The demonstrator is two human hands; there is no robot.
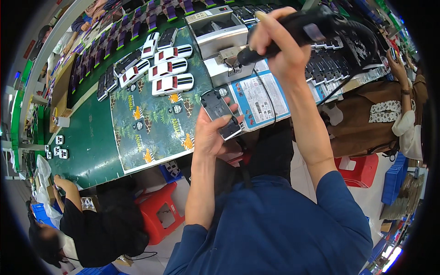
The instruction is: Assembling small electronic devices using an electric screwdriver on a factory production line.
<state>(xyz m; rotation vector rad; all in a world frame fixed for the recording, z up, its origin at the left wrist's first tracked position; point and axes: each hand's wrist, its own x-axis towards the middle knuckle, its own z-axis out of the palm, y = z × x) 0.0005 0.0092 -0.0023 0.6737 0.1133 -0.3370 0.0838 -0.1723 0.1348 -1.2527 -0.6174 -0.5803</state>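
Observation:
My left hand holds a grey toy car chassis underside up, just over the near edge of the green workbench. My right hand is raised above it and grips a black electric screwdriver whose tip points down and left toward a metal fixture. A black cable hangs from the tool past my right forearm.
White toy car bodies lie in rows on a jungle-print mat, with small wheels scattered nearby. A printed sheet lies under the fixture. Dark chassis parts fill the bench's far side. Other workers sit at lower left and at right; red stools stand below.

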